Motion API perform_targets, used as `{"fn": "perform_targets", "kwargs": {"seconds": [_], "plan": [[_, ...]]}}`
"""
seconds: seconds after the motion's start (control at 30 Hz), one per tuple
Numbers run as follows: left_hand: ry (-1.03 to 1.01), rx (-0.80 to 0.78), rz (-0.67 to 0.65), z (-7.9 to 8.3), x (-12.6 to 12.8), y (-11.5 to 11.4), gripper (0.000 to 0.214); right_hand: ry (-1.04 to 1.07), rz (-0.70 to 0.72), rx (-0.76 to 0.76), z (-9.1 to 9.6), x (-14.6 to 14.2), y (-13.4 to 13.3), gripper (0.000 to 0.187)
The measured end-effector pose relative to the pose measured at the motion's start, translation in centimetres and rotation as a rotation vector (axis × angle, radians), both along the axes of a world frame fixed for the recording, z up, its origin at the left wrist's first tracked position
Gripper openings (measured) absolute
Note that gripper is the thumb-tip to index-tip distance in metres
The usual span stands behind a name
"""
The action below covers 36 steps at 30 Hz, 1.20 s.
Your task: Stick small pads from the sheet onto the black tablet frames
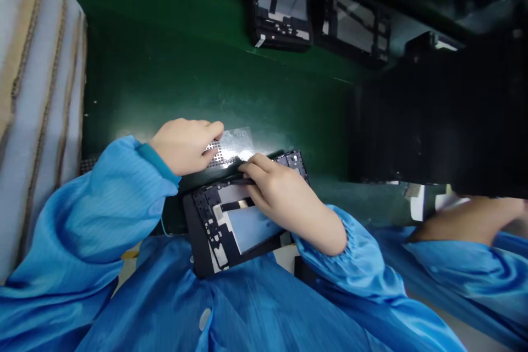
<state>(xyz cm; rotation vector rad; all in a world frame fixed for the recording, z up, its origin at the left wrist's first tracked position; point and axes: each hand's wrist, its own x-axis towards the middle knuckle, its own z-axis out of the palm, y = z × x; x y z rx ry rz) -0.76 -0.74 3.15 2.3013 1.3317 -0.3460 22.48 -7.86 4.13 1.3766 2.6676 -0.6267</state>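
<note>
A black tablet frame with a pale inner panel lies tilted at the near edge of the green belt, partly over my lap. My right hand rests on its upper part, fingers closed round a thin dark tool whose tip points left. My left hand is curled over a clear sheet carrying a grid of small pieces, pinching its left end just beyond the frame.
Two more black frames lie farther along the belt. A stack of pale padded layers stands at the left. Another person's arm in a blue sleeve reaches in at the right, beside a dark machine housing.
</note>
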Motion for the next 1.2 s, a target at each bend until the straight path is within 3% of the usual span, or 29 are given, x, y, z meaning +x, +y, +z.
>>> {"fn": "perform_targets", "kwargs": {"seconds": [0.13, 0.23, 0.33, 0.43, 0.57, 0.8, 0.97, 1.2], "plan": [[-0.019, 0.004, 0.018, -0.4, 0.0, 0.4, 0.035, 0.15, 0.056, -0.079, 2.9, 0.3, -1.2, 0.024], [-0.06, -0.014, 0.038, -0.6, 0.0, 0.9, 0.032, 0.422, -0.126, -0.16, 4.0, 0.7, 0.0, 0.022], [-0.12, -0.081, 0.02, -0.8, -0.2, 1.3, 0.028, 0.747, -0.437, -0.242, 2.3, 0.4, 2.4, 0.037], [-0.171, -0.118, 0.012, -0.8, -0.3, 1.6, 0.025, 0.92, -0.533, -0.355, -0.4, -0.2, 4.2, 0.038], [-0.184, -0.081, 0.074, -0.3, -0.2, 1.7, 0.031, 0.887, -0.499, -0.422, -2.2, -0.4, 5.3, 0.04], [-0.155, -0.022, 0.119, -0.4, -0.3, 1.6, 0.019, 0.927, -0.322, -0.168, -2.1, -0.2, 7.1, 0.025], [-0.157, -0.042, 0.094, -1.2, -0.2, 1.6, 0.03, 0.784, -0.24, -0.215, -3.0, -0.7, 8.3, 0.041], [-0.151, -0.077, 0.138, -1.4, -0.2, 1.8, 0.025, 0.806, -0.223, -0.275, -3.7, -0.8, 8.3, 0.038]]}}
